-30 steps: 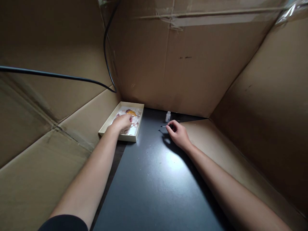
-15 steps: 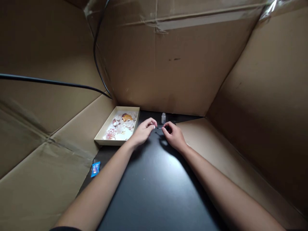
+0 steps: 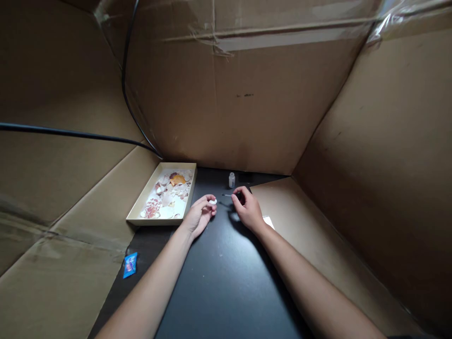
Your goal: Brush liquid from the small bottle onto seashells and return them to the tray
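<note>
My left hand (image 3: 202, 214) pinches a small white shell-like piece (image 3: 213, 202) between thumb and fingers, just to the right of the tray. My right hand (image 3: 247, 207) grips a thin, pale stick (image 3: 226, 195) whose dark tip points left toward the white piece. A gap lies between the tip and the piece. Beyond the hands a small clear bottle (image 3: 231, 180) stands upright on the dark table. The shallow cream tray (image 3: 155, 222) at the left holds several shells (image 3: 173, 190), white, red-striped and orange.
A blue wrapped packet (image 3: 130, 265) lies at the left edge of the dark tabletop (image 3: 226, 292). Partly behind my right wrist is a white piece (image 3: 269, 221), on a cardboard sheet (image 3: 300, 226). Cardboard walls (image 3: 247, 117) enclose the table. Black cables (image 3: 123, 84) hang at the left.
My left hand has drawn back and left, turning so the white piece shows. The stick's tip has come away from it. The camera view has shifted slightly.
</note>
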Motion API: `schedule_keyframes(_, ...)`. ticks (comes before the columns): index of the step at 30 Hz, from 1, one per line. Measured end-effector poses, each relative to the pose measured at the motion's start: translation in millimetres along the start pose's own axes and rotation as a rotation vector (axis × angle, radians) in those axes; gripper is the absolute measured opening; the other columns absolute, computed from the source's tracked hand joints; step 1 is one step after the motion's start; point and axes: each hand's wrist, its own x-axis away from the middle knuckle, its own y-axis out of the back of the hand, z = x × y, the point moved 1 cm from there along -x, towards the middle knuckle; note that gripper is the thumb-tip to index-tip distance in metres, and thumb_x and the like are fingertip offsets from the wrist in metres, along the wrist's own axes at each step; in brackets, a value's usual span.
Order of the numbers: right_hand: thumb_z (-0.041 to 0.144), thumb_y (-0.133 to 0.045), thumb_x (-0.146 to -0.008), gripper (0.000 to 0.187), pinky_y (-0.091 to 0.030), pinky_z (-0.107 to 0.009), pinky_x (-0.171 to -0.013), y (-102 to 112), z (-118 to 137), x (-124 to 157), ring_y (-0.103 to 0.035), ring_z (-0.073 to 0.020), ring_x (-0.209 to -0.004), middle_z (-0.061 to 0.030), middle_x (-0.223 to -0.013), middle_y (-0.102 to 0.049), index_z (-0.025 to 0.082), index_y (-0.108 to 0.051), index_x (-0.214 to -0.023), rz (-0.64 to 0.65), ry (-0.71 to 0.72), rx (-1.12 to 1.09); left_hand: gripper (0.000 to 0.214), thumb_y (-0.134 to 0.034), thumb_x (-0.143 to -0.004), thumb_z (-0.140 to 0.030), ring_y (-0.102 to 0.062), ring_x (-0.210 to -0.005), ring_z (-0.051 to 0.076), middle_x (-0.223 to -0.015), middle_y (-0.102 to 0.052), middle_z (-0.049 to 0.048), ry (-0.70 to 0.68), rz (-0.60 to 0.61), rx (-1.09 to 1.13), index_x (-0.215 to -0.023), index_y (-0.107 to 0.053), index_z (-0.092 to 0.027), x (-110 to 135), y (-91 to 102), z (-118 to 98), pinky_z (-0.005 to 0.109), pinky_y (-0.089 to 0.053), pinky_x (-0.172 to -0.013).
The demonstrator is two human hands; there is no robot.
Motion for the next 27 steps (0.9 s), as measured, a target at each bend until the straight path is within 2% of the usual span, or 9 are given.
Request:
schedule_keyframes(3,0.038,-0.05,-0.087,0.017,-0.037,-0.025,-0.059,-2,1,2,-0.048,-0.0126,-0.061,0.0025,-0.071,-0.053,0.021,-0.054,-0.092,0.017,-0.019,0.003,0.03,-0.063,-0.06,-0.004,-0.048,-0.057,0.004,-0.075,-0.057,-0.0002,-0.024,-0.03,-0.023,-0.09,-0.06,-0.012,0,-1.5,4,0.017,-0.038,-0.053)
schedule_keyframes(7,0.039,-0.051,-0.087,0.02,-0.038,-0.024,-0.057,-8,1,12,-0.048,-0.0118,-0.059,0.0037,-0.072,-0.05,0.022,-0.05,-0.097,0.001,-0.107,-0.083,0.029,-0.067,-0.066,-0.008,-0.053,-0.062,0.006,-0.077,-0.06,0.0005,-0.055,-0.1,-0.028,-0.093,-0.058,-0.013,3,-5.3,8,0.018,-0.043,-0.059)
schedule_keyframes(11,0.042,-0.052,-0.086,0.023,-0.04,-0.023,-0.054,-13,1,27,-0.048,-0.0101,-0.056,0.0029,-0.078,-0.051,0.023,-0.048,-0.098,-0.064,-0.178,-0.169,0.023,-0.064,-0.07,-0.009,-0.059,-0.07,0.009,-0.077,-0.06,-0.0006,-0.09,-0.187,0.027,-0.089,-0.053,-0.016,7,-9.3,13,0.028,-0.051,-0.075)
schedule_keyframes(15,0.042,-0.056,-0.085,0.026,-0.041,-0.023,-0.05,-14,5,41,-0.051,-0.0081,-0.054,-0.0002,-0.091,-0.052,0.023,-0.05,-0.101,-0.091,-0.197,-0.194,0.02,-0.061,-0.074,-0.01,-0.062,-0.079,0.012,-0.079,-0.058,-0.0015,-0.162,-0.23,0.054,-0.088,-0.049,-0.017,10,-10.6,18,0.034,-0.054,-0.079)
schedule_keyframes(20,0.038,-0.058,-0.084,0.023,-0.043,-0.023,-0.053,-13,9,49,-0.05,-0.0061,-0.052,-0.0016,-0.097,-0.054,0.022,-0.054,-0.1,-0.057,-0.099,-0.121,0.017,-0.062,-0.075,-0.014,-0.062,-0.075,0.01,-0.078,-0.058,-0.0018,-0.206,-0.174,0.019,-0.085,-0.049,-0.017,9,-8.2,23,0.027,-0.052,-0.077)
schedule_keyframes(25,0.037,-0.055,-0.087,0.02,-0.039,-0.023,-0.051,-6,12,51,-0.046,-0.0098,-0.053,0.003,-0.071,-0.051,0.021,-0.058,-0.098,-0.03,-0.078,-0.042,0.018,-0.064,-0.074,-0.012,-0.062,-0.071,0.009,-0.079,-0.06,-0.0007,-0.194,-0.131,-0.068,-0.086,-0.052,-0.015,6,-7.3,25,0.023,-0.05,-0.072)
schedule_keyframes(27,0.037,-0.055,-0.088,0.019,-0.04,-0.024,-0.054,-2,15,52,-0.047,-0.0103,-0.055,0.0017,-0.074,-0.053,0.021,-0.06,-0.097,-0.057,-0.06,-0.014,0.018,-0.064,-0.073,-0.009,-0.062,-0.07,0.009,-0.078,-0.06,-0.0005,-0.191,-0.121,-0.095,-0.087,-0.053,-0.015,6,-7.8,25,0.023,-0.05,-0.071)
